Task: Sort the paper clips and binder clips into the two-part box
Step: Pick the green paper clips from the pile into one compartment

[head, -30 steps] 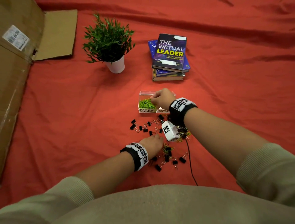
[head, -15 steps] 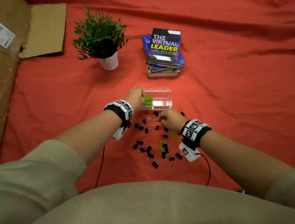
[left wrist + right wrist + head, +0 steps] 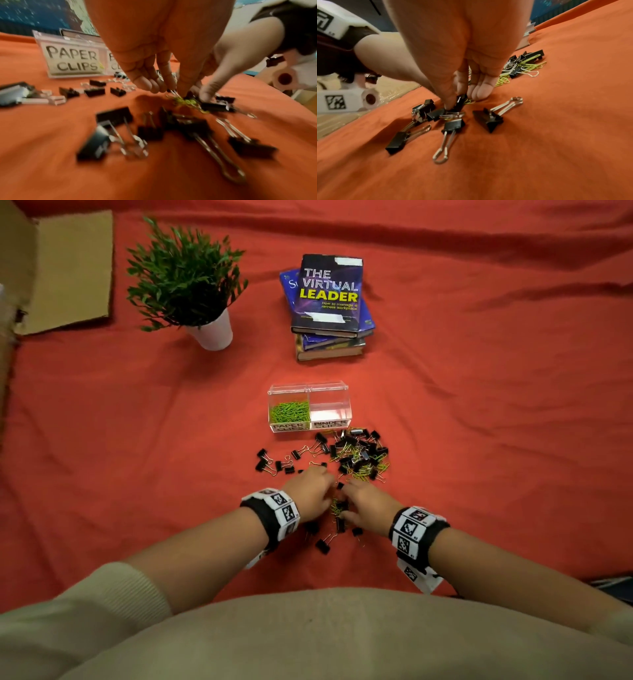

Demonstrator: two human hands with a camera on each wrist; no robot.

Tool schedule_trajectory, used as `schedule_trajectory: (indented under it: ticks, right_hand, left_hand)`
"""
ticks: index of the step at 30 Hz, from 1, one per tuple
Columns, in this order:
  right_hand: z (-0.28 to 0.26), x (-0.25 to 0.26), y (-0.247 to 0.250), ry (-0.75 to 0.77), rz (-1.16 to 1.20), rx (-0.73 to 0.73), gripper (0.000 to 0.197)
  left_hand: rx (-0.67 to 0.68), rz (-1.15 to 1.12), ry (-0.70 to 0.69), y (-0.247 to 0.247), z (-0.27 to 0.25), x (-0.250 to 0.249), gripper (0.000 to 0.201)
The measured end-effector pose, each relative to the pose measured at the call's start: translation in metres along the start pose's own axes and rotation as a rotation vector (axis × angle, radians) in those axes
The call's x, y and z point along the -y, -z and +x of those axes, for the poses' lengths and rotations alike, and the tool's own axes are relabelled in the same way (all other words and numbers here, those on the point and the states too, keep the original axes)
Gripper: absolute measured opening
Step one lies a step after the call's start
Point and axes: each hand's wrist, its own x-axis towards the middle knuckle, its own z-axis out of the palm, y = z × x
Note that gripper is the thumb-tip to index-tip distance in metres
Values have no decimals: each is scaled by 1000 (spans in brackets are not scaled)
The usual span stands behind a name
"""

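The left hand (image 3: pixel 310 494) has its fingertips bunched down on a tangle of green paper clips (image 3: pixel 186 101), the right hand (image 3: pixel 368 505) just beside it pinches a black binder clip (image 3: pixel 460 101), and the two-part box (image 3: pixel 310 419) sits beyond both.

Both hands, left hand (image 3: pixel 313 494) and right hand (image 3: pixel 368 505), reach down side by side (fingertips nearly meeting), fingers curled.
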Motion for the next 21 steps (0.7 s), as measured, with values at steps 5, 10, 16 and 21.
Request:
schedule_trajectory:
  ticks: [5,10,16,21]
  right_hand:
    - [-7,-4,-4,-94,255,-118,9]
    - [-13,-11,0,-121,379,-146,10]
    - [-17,-38,22,-197,352,-118,13]
    - [-13,-27,13,-17,83,-186,16]
  left_hand:
    - [-36,-32,5,-21,-13,-8,30]
    - [-58,-58,32,-34,-19,-21,35]
    - [-52,-92,50,-31,-24,-14,43]
    - [-156,-90,86,-27,-21,-13,36]
